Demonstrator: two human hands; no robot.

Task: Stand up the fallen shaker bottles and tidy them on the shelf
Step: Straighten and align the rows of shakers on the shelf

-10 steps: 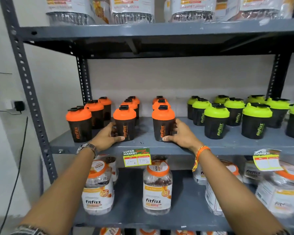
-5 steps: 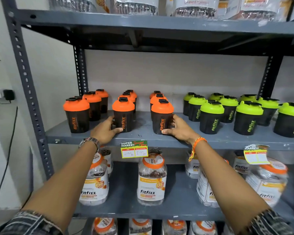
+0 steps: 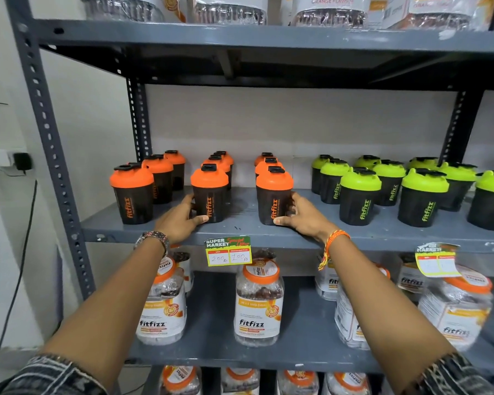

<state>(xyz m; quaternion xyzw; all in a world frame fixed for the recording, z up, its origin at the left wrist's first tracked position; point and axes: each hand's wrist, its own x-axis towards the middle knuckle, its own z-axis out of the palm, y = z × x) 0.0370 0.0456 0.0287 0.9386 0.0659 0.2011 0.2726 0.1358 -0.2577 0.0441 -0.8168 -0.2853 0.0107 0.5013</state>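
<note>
Left hand cupped around the base of the middle front orange shaker, thumb in front, fingers behind at 9 o'clock. Right hand cupped around the next orange shaker from 3 o'clock. Both upright on the grey shelf.

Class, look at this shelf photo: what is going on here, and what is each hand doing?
A person is tidying shaker bottles on a grey shelf. The left hand cups the base of one orange-lidded shaker, and the right hand cups another orange-lidded shaker. Every shaker in view stands upright, orange ones in rows at the left, green-lidded shakers at the right.
</note>
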